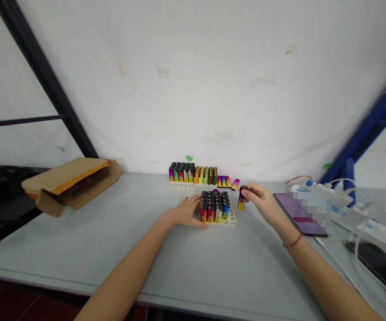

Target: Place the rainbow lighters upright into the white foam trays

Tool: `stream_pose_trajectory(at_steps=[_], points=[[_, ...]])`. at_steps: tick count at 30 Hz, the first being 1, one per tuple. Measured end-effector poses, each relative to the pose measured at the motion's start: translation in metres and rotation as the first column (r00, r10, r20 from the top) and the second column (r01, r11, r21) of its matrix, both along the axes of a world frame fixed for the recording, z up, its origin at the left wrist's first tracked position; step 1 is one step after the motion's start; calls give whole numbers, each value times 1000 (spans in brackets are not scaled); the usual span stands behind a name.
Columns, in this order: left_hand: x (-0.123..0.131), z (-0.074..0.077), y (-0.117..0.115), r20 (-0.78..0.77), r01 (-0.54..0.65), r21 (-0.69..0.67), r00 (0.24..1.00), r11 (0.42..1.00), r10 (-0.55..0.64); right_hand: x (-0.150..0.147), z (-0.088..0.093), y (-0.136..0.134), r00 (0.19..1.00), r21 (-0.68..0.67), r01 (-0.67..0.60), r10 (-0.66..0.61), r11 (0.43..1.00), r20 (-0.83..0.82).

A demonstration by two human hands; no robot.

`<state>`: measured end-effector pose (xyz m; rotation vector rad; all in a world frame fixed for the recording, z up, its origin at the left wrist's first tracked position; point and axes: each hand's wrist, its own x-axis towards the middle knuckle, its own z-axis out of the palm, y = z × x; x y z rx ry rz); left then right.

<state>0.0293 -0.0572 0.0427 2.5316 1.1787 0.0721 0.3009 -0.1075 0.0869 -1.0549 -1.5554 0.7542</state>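
A white tray (232, 219) in the middle of the grey table holds several upright multicoloured lighters (214, 206) with black tops. My left hand (186, 211) rests against the tray's left side, fingers curled onto it. My right hand (260, 199) is just right of the tray and pinches one multicoloured lighter (241, 199) upright above the table. Behind, a second tray of lighters (193, 173) stands by the wall, with a few loose lighters (228, 182) lying to its right.
A torn cardboard box (69, 182) lies at the left rear. To the right lie a phone (300, 213), a white power strip (356, 217) and white cables. A black frame bar rises at left, a blue one at right. The table's front edge (112, 285) is near me.
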Motion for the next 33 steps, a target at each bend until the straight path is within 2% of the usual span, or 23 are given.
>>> stream_pose_trajectory(at_steps=[5,8,16,25,33], points=[[-1,-2,1,35,1,-9,999,1000,0,3,2,-7,972,-139,-199,214,970,98],[-1,-3,2,57,0,-8,998,1000,1,-2,3,-11,944,-137,-241,265,961,196],[-1,-3,2,50,-8,-7,999,1000,8,-11,-1,-11,893,-20,-260,248,965,376],[-1,-4,2,57,5,8,998,1000,-5,-11,-5,-10,911,-36,-229,227,973,345],[-1,-3,2,4,-3,4,1000,1000,3,-13,-6,-10,910,-10,-230,218,973,353]])
